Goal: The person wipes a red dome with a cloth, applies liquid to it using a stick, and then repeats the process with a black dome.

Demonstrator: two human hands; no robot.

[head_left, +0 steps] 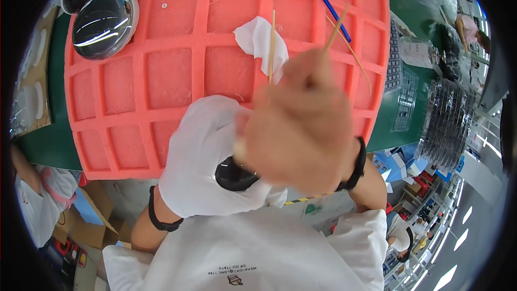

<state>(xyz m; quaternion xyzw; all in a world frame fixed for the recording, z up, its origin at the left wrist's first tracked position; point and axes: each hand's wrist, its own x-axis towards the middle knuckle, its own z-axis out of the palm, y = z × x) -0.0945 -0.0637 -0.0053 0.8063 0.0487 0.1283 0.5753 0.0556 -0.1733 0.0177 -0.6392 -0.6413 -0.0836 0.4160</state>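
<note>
Red foam grid tray [177,70] lay on green table [46,145]. Two shiny domed glass lenses [105,21] sat at its 10 o'clock corner, white cloth wipe [256,37] near centre, blue plastic stick [328,8] at 1 o'clock, clear stacked trays [449,121] at 3 o'clock, off the tray.
</note>
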